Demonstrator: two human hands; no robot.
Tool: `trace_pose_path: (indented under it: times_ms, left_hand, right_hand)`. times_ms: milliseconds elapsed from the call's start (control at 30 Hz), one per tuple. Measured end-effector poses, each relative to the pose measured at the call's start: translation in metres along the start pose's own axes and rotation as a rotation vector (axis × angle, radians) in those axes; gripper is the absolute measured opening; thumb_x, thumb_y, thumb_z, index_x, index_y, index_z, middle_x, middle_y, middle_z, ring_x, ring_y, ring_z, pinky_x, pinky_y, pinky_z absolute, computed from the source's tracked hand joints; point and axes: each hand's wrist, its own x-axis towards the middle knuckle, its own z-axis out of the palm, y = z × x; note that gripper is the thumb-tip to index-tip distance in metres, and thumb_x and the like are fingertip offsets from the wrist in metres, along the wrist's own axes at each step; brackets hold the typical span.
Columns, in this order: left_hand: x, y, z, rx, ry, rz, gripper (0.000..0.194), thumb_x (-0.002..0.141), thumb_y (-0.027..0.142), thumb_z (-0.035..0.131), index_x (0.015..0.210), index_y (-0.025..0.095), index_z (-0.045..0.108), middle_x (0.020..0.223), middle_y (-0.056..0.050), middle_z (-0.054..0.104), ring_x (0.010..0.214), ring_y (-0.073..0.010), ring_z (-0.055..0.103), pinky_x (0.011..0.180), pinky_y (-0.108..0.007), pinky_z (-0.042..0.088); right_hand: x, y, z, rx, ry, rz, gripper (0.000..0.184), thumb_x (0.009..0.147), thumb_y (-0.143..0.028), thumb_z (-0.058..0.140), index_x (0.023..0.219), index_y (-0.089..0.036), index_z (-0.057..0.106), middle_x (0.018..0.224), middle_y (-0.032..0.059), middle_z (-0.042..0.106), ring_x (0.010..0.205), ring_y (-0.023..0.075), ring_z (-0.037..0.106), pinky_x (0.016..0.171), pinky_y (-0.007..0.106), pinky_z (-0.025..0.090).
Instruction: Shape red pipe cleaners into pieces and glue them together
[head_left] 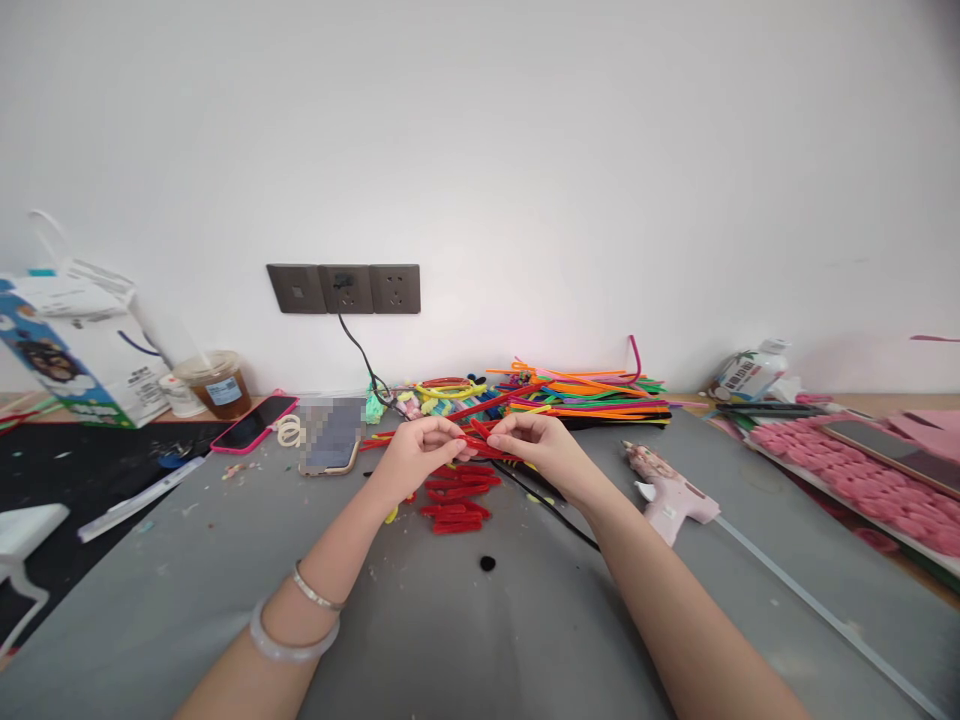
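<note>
Left hand (420,450): thumb and fingers pinching red pipe cleaner (484,446).
Right hand (546,452): also pinching red pipe cleaner, facing the left.
Folded red pieces (456,523): on the grey mat (405,620), just nearer than the hands.
Multicoloured pipe cleaners (600,408): heaped beyond, by the wall (525,180).
Pink glue gun (673,505): lying at right.
</note>
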Motion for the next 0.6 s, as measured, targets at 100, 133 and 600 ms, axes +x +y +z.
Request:
trace_pose_path:
  times_ms: [100,133,600]
  left_hand:
    - [0.0002,-0.0009,-0.0005,0.005,0.0,0.003,0.032,0.077,0.045,0.072,0.087,0.017,0.062,0.09,-0.012,0.078,0.087,-0.0253,0.075,0.074,-0.033,0.055]
    - [0.0002,-0.0011,-0.0005,0.005,0.002,0.003,0.031,0.077,0.044,0.072,0.087,0.016,0.061,0.09,-0.011,0.078,0.087,-0.0251,0.075,0.074,-0.033,0.055]
    - [0.0,0.002,0.0008,-0.003,0.015,-0.002,0.029,0.077,0.042,0.072,0.086,0.016,0.062,0.088,-0.011,0.078,0.086,-0.0239,0.074,0.072,-0.03,0.053]
  right_hand:
    - [0.0007,0.0017,0.0007,0.013,-0.005,-0.002,0.03,0.065,-0.047,0.081,0.07,-0.019,0.069,0.065,-0.0001,0.065,0.062,0.0149,0.055,0.058,0.028,0.04]
    - [0.001,0.0024,0.0009,0.018,-0.007,-0.003,0.03,0.065,-0.047,0.081,0.07,-0.019,0.069,0.065,-0.0003,0.065,0.062,0.0148,0.055,0.058,0.028,0.04]
    - [0.0024,0.0055,0.003,0.053,-0.01,-0.062,0.029,0.068,-0.046,0.081,0.069,-0.02,0.067,0.063,-0.002,0.061,0.062,0.014,0.053,0.06,0.029,0.039]
